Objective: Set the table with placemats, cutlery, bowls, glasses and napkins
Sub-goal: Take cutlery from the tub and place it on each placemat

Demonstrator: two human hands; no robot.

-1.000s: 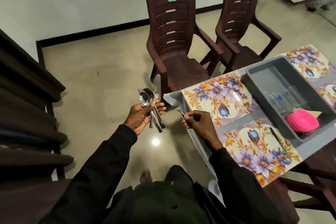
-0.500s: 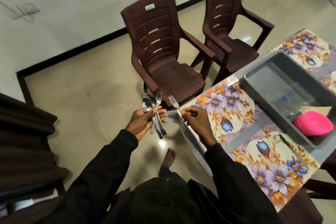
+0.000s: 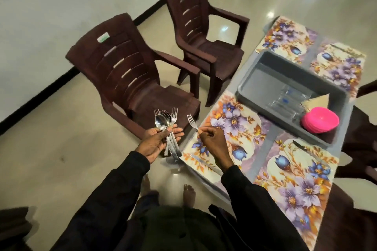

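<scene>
Now edging over the near-left placemat [image 3: 234,126], the right hand [image 3: 212,140] is pinching one fork [image 3: 191,121], the left hand [image 3: 157,142] gripping spare cutlery [image 3: 167,126]; laying it straight, tines away, looks wisest.

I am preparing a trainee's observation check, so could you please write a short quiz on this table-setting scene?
1. Fill in: the pink bowls, glasses and napkins lie in the grey ____.
2. True or false: the right hand pinches a single fork.
3. What does the left hand hold? A) pink bowls B) spoons and forks C) napkins

Key: 1 tub; 2 true; 3 B.
</scene>
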